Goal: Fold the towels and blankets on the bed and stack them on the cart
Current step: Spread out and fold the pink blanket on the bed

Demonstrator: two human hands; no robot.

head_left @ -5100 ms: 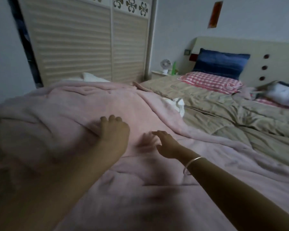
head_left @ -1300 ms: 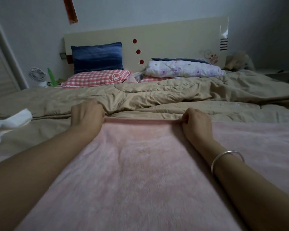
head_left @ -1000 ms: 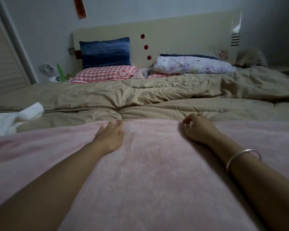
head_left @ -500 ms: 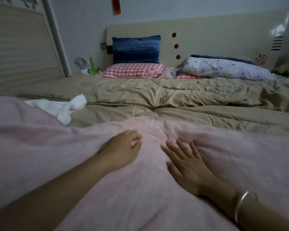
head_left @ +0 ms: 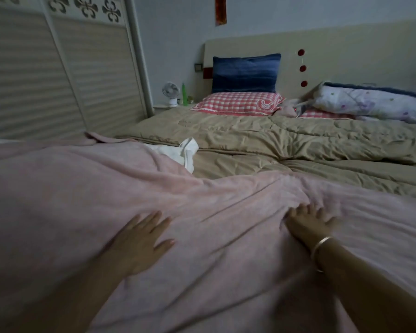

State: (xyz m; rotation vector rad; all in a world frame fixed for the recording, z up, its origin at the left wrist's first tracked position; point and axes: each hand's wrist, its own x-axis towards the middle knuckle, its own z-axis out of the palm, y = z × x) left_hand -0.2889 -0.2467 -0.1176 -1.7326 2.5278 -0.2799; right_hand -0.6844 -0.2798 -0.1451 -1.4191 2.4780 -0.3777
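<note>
On the near side of the bed, the left hand lies flat on the pink blanket, fingers straight and spread, holding nothing. Well to its right, the right hand, a bracelet on its wrist, also presses palm-down with fingers splayed. It is blurred, but nothing seems gripped. Around both hands the blanket is spread wide, with long shallow creases running toward its far edge, which lies over the tan quilt. Beyond that edge, to the left, a crumpled white towel rests on the quilt, partly tucked under the blanket. No cart shows.

The blanket looks plush, limp and fairly bulky. It will likely sag and drag rather than keep a shape, and cling to the quilt more than slide. Flat palms suit smoothing; for a fold, pinching two corners or the far edge at well-separated points seems best. The towel looks light and floppy, easy to lift by its corners.
</note>
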